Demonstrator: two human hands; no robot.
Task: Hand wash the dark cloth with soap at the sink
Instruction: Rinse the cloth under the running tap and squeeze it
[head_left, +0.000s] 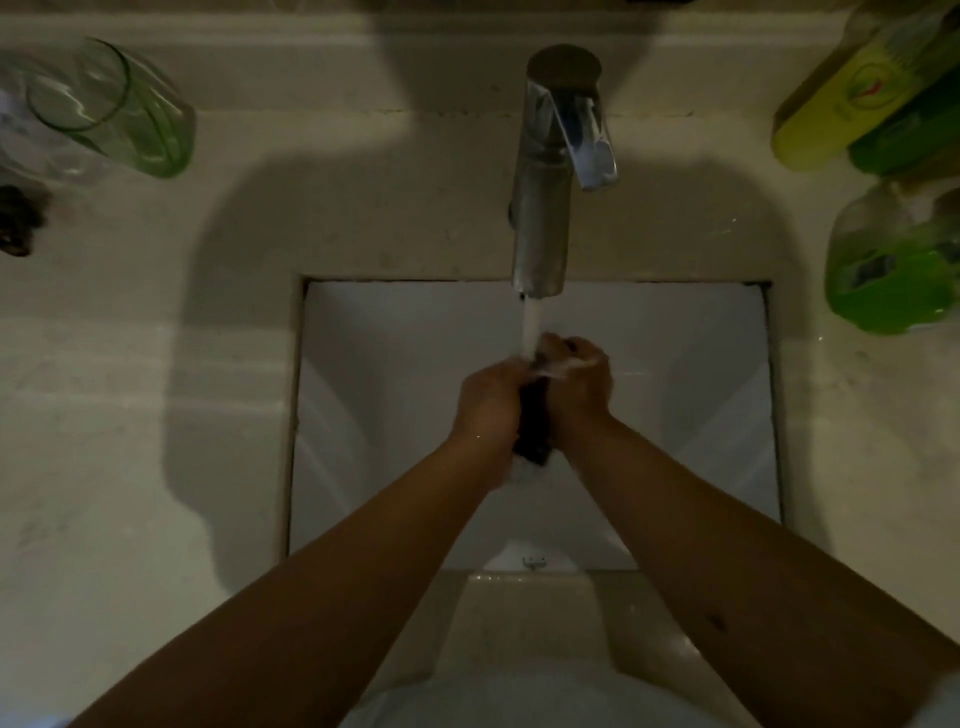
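The dark cloth (534, 427) is bunched into a narrow roll between both hands over the white sink basin (395, 395). My left hand (488, 402) grips its left side and my right hand (576, 382) grips its right side and top. White suds show on the fingers of my right hand and under the cloth's lower end. Water runs from the chrome faucet (545, 208) onto the top of the cloth and my fingers. Most of the cloth is hidden by my hands.
A green drinking glass (119, 109) lies tilted on the counter at the back left, with a small dark object (18, 221) below it. Yellow and green bottles (852, 98) and a green soap bottle (888, 265) stand at the right. Pale stone counter (130, 415) surrounds the basin.
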